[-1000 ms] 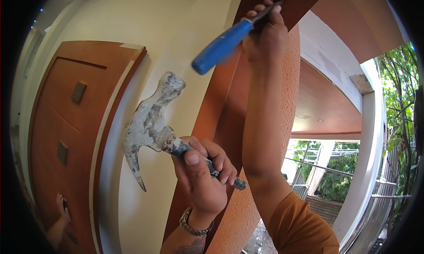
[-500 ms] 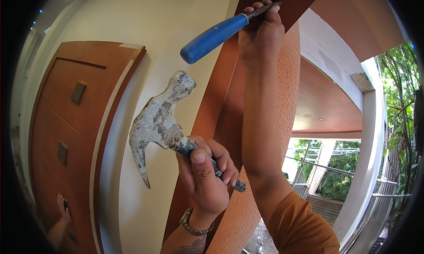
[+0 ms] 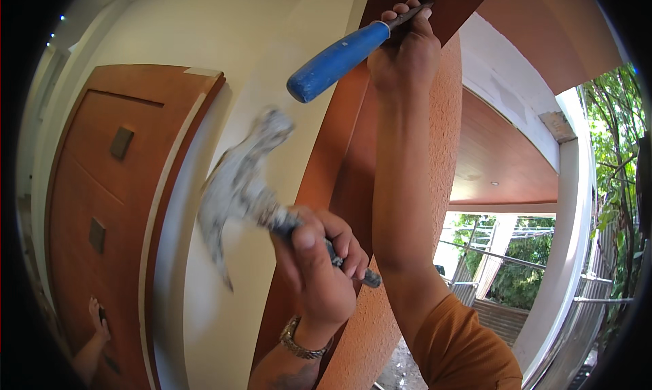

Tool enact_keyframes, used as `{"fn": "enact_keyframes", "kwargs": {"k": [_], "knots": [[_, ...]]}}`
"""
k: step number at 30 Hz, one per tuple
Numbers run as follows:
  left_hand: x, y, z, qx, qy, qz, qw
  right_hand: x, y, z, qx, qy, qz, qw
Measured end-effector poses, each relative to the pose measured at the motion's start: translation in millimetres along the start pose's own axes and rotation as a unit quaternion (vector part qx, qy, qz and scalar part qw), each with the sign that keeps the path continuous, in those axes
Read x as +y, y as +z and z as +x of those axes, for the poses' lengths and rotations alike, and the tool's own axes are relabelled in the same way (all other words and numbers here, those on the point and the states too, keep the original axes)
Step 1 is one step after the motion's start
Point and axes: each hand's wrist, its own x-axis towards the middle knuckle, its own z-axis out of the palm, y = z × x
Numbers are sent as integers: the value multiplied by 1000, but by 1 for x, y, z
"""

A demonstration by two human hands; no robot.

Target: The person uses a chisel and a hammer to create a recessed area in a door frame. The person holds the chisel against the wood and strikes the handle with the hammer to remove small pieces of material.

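Note:
My left hand (image 3: 322,264), with a metal-banded watch on its wrist, is closed around the handle of a claw hammer (image 3: 238,179). The hammer's worn, whitish head is smeared by motion and sits below and left of a chisel (image 3: 339,61), apart from it. High up, my right hand (image 3: 406,47) grips the metal shank of this blue-handled chisel, fingertips and thumb wrapped on it. Its blade reaches a dark spot in the reddish-brown door frame (image 3: 353,139) overhead; the tip itself is hard to make out.
A brown wooden door (image 3: 129,207) with small square insets stands at left. Another person's hand (image 3: 98,315) is at a dark handle low on it. A cream wall (image 3: 224,268) lies behind the hammer. Right of the frame are a rough orange column (image 3: 441,145), a white post and trees.
The chisel's handle has shifted slightly right and down, with my right hand moving a little along with it. The hammer head has gone from sharp to blurred, in nearly the same place.

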Motion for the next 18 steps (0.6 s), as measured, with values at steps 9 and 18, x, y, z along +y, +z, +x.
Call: {"fn": "enact_keyframes", "kwargs": {"k": [9,18], "knots": [[-2,0,-4,25,32,-33,999,2,7,-6,-8,11,25,1000],[9,-4,-6,12,10,-27,1000,-1,-5,-4,-77,33,10,996]]}}
